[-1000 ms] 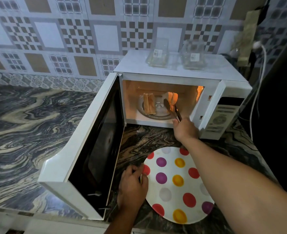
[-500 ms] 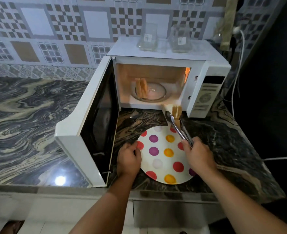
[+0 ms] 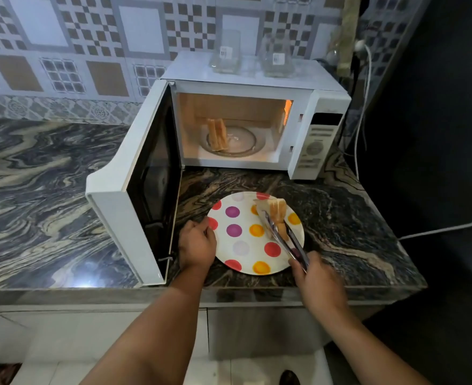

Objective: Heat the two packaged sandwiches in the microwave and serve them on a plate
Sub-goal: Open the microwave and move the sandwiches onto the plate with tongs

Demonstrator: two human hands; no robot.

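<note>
Right hand [image 3: 316,276] grips tongs [image 3: 283,237]; the first sandwich [image 3: 278,215] has moved from microwave [image 3: 257,87] to plate [image 3: 246,262], steadied by left hand [image 3: 197,243] gripping its rim. Second sandwich [image 3: 217,134] remains inside: half served.

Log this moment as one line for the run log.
right hand: tongs lowering sandwich onto polka-dot plate | left hand: holding rim | second sandwich: in open microwave

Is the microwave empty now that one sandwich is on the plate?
No, a second sandwich stands on the glass turntable inside the open microwave.
</note>
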